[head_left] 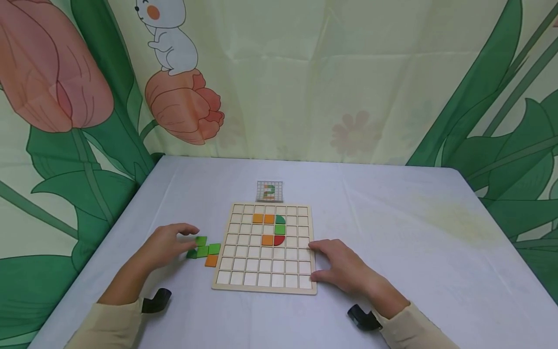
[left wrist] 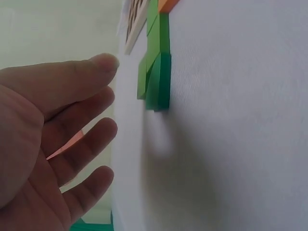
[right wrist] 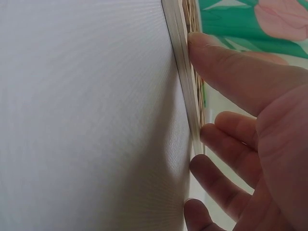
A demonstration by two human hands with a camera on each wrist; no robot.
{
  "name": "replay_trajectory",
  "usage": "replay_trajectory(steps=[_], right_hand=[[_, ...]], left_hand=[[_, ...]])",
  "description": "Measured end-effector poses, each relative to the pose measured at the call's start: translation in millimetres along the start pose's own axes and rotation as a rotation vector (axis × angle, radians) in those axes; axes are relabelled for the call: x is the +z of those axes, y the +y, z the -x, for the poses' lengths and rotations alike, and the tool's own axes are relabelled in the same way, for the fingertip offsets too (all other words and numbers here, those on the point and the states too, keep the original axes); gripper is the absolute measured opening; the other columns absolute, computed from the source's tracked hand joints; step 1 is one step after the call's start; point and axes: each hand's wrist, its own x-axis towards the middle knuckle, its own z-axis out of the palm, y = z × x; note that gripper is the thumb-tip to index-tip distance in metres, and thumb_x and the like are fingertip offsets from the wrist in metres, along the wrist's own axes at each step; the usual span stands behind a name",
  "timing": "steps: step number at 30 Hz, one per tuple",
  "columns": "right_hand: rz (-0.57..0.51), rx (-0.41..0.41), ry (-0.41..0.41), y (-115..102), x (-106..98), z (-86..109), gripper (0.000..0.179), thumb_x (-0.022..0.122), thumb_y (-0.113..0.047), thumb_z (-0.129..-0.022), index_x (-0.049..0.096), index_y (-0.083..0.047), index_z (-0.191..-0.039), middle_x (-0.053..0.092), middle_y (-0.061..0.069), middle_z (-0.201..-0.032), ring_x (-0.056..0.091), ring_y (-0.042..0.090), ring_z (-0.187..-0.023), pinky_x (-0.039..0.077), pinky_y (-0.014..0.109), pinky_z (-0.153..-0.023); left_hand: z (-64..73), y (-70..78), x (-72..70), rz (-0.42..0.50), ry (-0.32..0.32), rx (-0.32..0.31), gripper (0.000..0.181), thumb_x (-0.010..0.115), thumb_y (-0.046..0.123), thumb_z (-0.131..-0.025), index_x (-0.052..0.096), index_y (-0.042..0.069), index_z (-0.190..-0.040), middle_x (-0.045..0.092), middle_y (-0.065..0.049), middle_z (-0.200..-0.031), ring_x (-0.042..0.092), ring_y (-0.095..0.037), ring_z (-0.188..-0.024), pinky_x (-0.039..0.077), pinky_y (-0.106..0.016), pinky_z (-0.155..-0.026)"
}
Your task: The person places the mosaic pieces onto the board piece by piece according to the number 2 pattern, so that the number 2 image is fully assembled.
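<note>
My left hand hovers just left of a small group of loose tiles, its fingers relaxed and spread with nothing between them. The group has several green square tiles, an orange tile and a dark green tile with a curved side. My right hand touches the right edge of the wooden grid board with thumb and fingertips. On the board sit orange tiles, a green square, a dark green quarter-round tile and a red quarter-round tile.
A small picture card with a coloured grid pattern lies behind the board's far edge. White cloth covers the table. A printed curtain with flowers and leaves hangs behind it. Black wrist cameras sit at both sleeves.
</note>
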Motion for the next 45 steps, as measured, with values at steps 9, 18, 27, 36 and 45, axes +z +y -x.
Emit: replay_trajectory(steps=[9, 18, 27, 36, 45], right_hand=[[0.006, -0.003, 0.003, 1, 0, -0.4, 0.065, 0.085, -0.023, -0.079, 0.059, -0.004, -0.136, 0.058, 0.01, -0.135, 0.049, 0.032, -0.128, 0.039, 0.049, -0.107], [-0.002, -0.001, -0.004, 0, 0, 0.1, 0.065, 0.085, -0.024, -0.08, 0.058, -0.004, -0.136, 0.057, 0.011, -0.136, 0.048, 0.033, -0.13, 0.038, 0.05, -0.108], [0.002, -0.001, -0.007, 0, -1, 0.2, 0.065, 0.085, -0.024, -0.08, 0.059, -0.004, -0.136, 0.058, 0.01, -0.135, 0.048, 0.033, -0.129, 0.038, 0.05, -0.107], [-0.006, 0.015, -0.008, -1, 1, -0.5, 0.066, 0.085, -0.023, -0.079, 0.058, -0.004, -0.136, 0.058, 0.01, -0.136, 0.047, 0.033, -0.129, 0.038, 0.05, -0.107], [0.003, 0.016, -0.005, 0, 1, -0.7, 0.066, 0.085, -0.024, -0.079, 0.058, -0.004, -0.136, 0.058, 0.009, -0.135, 0.048, 0.032, -0.129, 0.039, 0.049, -0.107]], left_hand=[[2.2, -9.3, 1.1, 0.003, -0.045, -0.037, 0.04, 0.079, 0.017, -0.083, 0.069, 0.004, -0.12, 0.064, -0.018, -0.119, 0.055, -0.039, -0.114, 0.051, -0.052, -0.088], [2.5, -12.7, 4.4, -0.007, -0.037, -0.028, 0.036, 0.078, 0.009, -0.083, 0.069, 0.001, -0.117, 0.066, -0.016, -0.117, 0.056, -0.036, -0.111, 0.049, -0.054, -0.09], [2.8, -14.4, 4.2, 0.003, -0.012, -0.005, 0.023, 0.073, 0.005, -0.086, 0.07, 0.002, -0.109, 0.068, -0.009, -0.105, 0.06, -0.029, -0.099, 0.052, -0.05, -0.085], [-0.1, -15.8, 6.6, -0.034, 0.028, 0.007, 0.024, 0.072, 0.007, -0.09, 0.07, 0.0, -0.112, 0.069, -0.013, -0.108, 0.061, -0.034, -0.103, 0.052, -0.051, -0.087], [1.4, -18.0, 2.7, -0.032, -0.014, 0.032, 0.032, 0.067, 0.001, -0.09, 0.066, -0.002, -0.122, 0.066, -0.019, -0.121, 0.055, -0.042, -0.119, 0.047, -0.057, -0.094]])
